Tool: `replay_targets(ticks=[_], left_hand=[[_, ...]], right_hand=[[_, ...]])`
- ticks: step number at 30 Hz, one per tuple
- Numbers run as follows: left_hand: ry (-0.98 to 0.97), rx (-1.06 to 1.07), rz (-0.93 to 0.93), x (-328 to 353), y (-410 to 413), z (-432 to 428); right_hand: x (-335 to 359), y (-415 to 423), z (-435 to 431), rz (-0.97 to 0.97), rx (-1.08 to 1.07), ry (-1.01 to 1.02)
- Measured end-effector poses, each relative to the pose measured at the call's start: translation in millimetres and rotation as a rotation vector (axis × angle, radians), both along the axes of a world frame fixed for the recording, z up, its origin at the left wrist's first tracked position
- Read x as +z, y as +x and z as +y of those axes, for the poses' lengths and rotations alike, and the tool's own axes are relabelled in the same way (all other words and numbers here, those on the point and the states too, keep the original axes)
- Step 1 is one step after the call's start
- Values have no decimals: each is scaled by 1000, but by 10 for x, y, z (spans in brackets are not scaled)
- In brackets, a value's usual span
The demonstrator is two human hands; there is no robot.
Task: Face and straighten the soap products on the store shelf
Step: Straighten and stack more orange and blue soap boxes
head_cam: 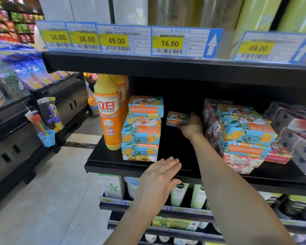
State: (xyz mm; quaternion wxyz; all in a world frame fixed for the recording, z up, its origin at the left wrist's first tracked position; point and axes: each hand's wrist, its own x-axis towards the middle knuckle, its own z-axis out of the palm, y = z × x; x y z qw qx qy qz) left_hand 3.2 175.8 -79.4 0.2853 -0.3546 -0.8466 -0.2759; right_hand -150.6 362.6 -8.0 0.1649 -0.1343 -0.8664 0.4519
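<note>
On the black shelf [102, 161] stands a left stack of blue-and-orange goat soap boxes [141, 131], three high. A similar stack [245, 131] lies to the right, on pink floral boxes. My right hand [191, 126] reaches deep into the gap between the stacks and grips one small goat soap box [177, 118] at the back. My left hand [159, 179] hovers flat at the shelf's front edge, fingers straight, holding nothing.
Two orange dish-soap bottles [109, 112] stand left of the soap. White and grey boxes [297, 135] crowd the shelf's right end. Price tags [169, 42] line the shelf above. Lower shelves hold green tubes [179, 195]. An aisle with hanging toys [48, 121] lies to the left.
</note>
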Motion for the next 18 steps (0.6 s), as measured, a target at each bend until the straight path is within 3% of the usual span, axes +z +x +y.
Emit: replay_targets(ticks=[9, 18], left_hand=[[-3, 20, 1, 6, 3, 8], [-13, 21, -17, -11, 1, 14]], right_hand=[[-77, 331, -150, 37, -82, 59], [-101, 1093, -397, 247, -162, 116]])
